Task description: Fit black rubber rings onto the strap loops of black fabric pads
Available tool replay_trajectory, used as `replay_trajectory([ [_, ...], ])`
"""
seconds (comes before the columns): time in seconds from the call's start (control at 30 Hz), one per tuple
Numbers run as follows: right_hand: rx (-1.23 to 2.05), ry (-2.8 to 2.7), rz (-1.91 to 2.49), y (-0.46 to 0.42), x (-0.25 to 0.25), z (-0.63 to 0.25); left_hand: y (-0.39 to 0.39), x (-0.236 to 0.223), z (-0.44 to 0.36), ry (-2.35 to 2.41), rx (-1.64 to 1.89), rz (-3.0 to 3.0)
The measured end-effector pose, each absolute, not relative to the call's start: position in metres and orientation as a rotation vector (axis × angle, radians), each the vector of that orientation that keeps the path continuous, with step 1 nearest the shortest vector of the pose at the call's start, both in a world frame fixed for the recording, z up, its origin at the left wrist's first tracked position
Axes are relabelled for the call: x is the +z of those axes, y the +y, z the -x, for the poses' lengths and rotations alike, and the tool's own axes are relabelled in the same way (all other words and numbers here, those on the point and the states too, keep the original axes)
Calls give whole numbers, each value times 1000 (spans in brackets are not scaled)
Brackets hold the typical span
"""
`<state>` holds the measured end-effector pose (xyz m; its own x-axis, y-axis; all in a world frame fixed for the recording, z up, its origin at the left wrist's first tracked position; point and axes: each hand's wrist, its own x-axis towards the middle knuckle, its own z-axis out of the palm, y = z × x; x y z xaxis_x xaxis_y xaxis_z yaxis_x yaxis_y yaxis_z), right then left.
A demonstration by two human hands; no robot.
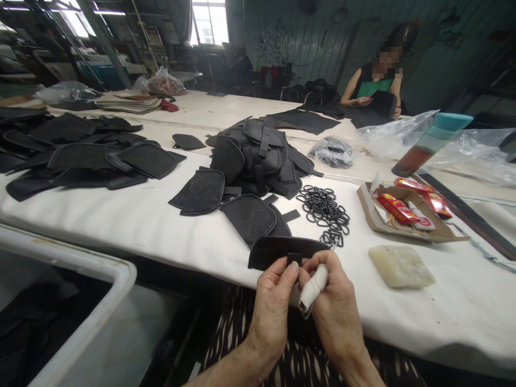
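Note:
At the table's front edge, my left hand (pixel 272 301) is closed on a curved black padded piece (pixel 282 248), thumb and fingers pinching its short black strap. My right hand (pixel 336 301) is closed around a tool with a white-wrapped handle (pixel 313 289); its fingertips also meet the black piece beside the strap. A thin metal tip shows just above the right fingers; the rest of the tool is hidden. Just beyond my hands lies a heap of black D-rings (pixel 324 209). More black padded pieces with straps (pixel 253 217) are stacked to the left of the rings.
Another pile of black pieces (pixel 80 156) spreads across the left. On the right are an open cardboard box (pixel 371 215) with red packets, a yellowish waxy block (pixel 401 266) and a tilted bottle (pixel 433 142). A white bin (pixel 121 285) stands lower left. Another person (pixel 377 86) sits across.

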<state>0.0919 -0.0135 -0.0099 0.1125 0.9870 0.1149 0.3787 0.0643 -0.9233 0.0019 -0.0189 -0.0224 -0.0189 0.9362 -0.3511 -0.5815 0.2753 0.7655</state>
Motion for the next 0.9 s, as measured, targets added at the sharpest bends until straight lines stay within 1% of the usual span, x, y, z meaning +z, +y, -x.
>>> replay_trajectory([
  [0.2, 860, -1398, 1504, -13, -6, -90, -20, -23, -6, 1051, 1310, -438],
  [0.47, 793, -1463, 1474, -16, -10, -88, -14, -19, -3, 1054, 1324, -389],
  [0.53, 674, -1503, 1432, -18, -11, -93, -12, -17, 0, 1027, 1302, -399],
  [0.63, 307, -1520, 1358, -16, -11, -105, -10, -13, 4, 973, 1258, -453],
  [0.67, 249, -1522, 1354, -13, -11, -109, -10, -11, 6, 962, 1246, -459],
  [0.7, 287, -1525, 1363, -9, -11, -112, -10, -9, 7, 958, 1234, -455],
  [0.83, 871, -1420, 1294, 13, -9, -120, -11, -1, 15, 977, 1174, -412],
  [0.9, 983, -1386, 1228, 22, -5, -122, -12, 3, 20, 1003, 1136, -431],
])
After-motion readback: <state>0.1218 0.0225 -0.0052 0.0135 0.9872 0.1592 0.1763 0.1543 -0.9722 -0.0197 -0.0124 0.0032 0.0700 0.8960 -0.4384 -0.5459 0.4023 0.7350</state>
